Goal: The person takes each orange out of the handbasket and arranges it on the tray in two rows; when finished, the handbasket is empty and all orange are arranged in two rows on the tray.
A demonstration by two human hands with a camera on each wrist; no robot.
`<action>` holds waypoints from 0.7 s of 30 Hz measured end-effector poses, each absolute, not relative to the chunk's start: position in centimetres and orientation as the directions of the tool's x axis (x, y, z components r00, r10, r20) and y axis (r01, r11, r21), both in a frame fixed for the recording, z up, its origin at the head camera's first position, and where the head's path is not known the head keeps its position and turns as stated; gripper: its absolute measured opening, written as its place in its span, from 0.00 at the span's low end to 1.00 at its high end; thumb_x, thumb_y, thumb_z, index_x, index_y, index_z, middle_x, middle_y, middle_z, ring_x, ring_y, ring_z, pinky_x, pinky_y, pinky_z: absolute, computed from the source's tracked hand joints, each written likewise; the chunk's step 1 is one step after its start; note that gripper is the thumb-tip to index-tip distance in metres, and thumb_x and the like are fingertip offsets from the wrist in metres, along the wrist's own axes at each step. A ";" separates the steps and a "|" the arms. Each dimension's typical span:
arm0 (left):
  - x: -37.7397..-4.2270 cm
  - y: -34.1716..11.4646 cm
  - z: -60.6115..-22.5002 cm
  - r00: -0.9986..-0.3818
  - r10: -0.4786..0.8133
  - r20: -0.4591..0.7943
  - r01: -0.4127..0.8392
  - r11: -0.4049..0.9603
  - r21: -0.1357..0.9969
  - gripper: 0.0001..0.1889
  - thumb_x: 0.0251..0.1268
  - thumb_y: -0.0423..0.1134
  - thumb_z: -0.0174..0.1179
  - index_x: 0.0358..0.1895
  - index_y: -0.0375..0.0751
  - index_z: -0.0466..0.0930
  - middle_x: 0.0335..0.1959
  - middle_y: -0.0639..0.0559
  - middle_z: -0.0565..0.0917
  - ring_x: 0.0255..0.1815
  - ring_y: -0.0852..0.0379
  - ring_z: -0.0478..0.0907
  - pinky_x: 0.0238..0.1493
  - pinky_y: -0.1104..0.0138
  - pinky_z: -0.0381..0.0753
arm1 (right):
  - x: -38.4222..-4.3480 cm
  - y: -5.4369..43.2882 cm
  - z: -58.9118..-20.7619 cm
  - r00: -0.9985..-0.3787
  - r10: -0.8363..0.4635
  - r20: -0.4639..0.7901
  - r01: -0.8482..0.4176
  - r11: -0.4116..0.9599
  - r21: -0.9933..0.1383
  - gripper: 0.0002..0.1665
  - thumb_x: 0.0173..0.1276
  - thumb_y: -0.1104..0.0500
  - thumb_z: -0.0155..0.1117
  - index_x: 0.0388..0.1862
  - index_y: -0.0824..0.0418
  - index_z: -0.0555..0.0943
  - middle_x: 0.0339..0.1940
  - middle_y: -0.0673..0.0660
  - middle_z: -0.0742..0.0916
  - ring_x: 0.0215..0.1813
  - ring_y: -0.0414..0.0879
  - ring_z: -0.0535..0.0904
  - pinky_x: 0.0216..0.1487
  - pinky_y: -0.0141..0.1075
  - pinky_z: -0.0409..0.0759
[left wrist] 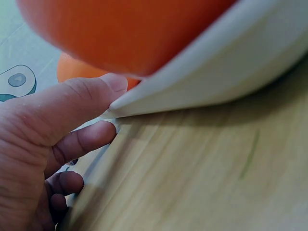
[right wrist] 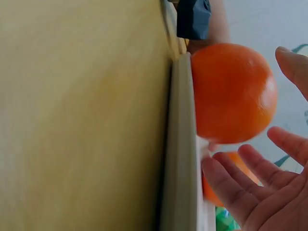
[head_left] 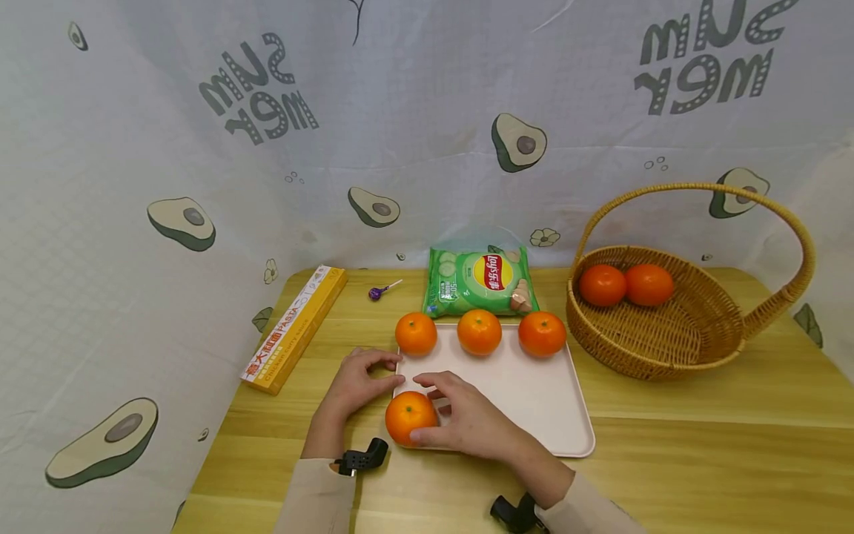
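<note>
White tray [head_left: 517, 393]: near-left corner occupied by orange [head_left: 404, 415], flanked, ungripped, by spread right hand [head_left: 472, 423]. Tray side touched by relaxed left hand [head_left: 357, 383]. Through off-centre grasp, orange could be rolled off.

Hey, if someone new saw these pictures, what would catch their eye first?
Probably the four bright orange fruits on the pale tray: three along its far edge and one at its near left corner, beside the right hand. Next, likely, come the wicker basket at the right, with its tall handle and two more fruits inside, and the green chip bag behind the tray.
</note>
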State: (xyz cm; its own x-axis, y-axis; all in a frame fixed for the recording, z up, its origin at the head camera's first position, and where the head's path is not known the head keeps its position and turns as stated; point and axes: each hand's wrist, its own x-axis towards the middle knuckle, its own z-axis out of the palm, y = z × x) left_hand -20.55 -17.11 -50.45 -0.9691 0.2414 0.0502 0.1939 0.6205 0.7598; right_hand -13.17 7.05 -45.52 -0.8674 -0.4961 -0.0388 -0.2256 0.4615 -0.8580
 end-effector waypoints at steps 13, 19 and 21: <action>-20.7 -17.1 -50.6 -0.972 0.233 0.012 0.159 0.621 0.767 0.15 0.55 0.49 0.77 0.46 0.63 0.89 0.36 0.69 0.87 0.45 0.60 0.72 0.52 0.62 0.68 | -14.4 12.2 -42.3 -0.931 -0.364 0.026 -0.232 0.535 -0.812 0.42 0.60 0.45 0.79 0.70 0.53 0.74 0.66 0.57 0.81 0.63 0.56 0.81 0.61 0.47 0.82; -20.7 -17.1 -50.7 -0.972 0.234 0.022 0.166 0.614 0.772 0.15 0.55 0.49 0.77 0.46 0.63 0.89 0.36 0.69 0.87 0.45 0.61 0.72 0.52 0.62 0.68 | -15.2 15.5 -40.9 -0.937 -0.325 0.130 -0.319 0.640 -0.699 0.40 0.59 0.47 0.79 0.67 0.60 0.76 0.63 0.59 0.82 0.59 0.56 0.83 0.57 0.48 0.84; -20.7 -17.1 -50.7 -0.972 0.232 0.022 0.164 0.614 0.772 0.14 0.55 0.50 0.77 0.46 0.63 0.89 0.36 0.70 0.87 0.45 0.61 0.72 0.51 0.63 0.69 | -15.5 16.7 -40.4 -0.937 -0.312 0.154 -0.335 0.689 -0.642 0.40 0.59 0.46 0.79 0.66 0.60 0.77 0.63 0.60 0.83 0.59 0.57 0.83 0.58 0.52 0.83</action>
